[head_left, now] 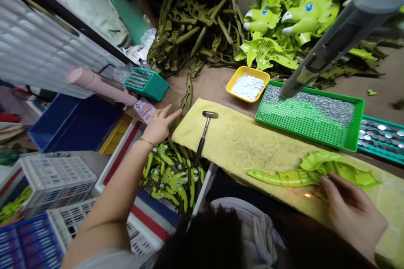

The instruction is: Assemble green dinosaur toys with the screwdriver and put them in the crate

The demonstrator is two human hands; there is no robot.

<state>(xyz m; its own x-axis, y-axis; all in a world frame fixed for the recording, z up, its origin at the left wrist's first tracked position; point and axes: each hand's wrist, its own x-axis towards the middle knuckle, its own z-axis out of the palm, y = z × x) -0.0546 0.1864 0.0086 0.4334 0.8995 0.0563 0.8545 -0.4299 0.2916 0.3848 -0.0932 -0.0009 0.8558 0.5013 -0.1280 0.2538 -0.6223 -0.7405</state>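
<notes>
My left hand (pixel 159 125) reaches out with its fingers spread and holds nothing. Just beyond its fingertips, a dark olive plastic strip (pixel 187 92) lies on the brown surface. My right hand (pixel 355 214) pinches a lime-green plastic dinosaur shell (pixel 299 176) low over the yellow padded mat (pixel 259 138). The long thin end of the shell points left, and part of it is hidden behind my fingers. A small hammer (pixel 204 134) with a black handle rests at the mat's left end, apart from both hands.
Behind the mat stand a yellow bowl (pixel 241 70) of white pieces and a green tray (pixel 315 132) of screws. Teal trays (pixel 159 86) are stacked at left. A grey pole (pixel 334 35) rises at right. Below my left arm is a box of green parts (pixel 170 176).
</notes>
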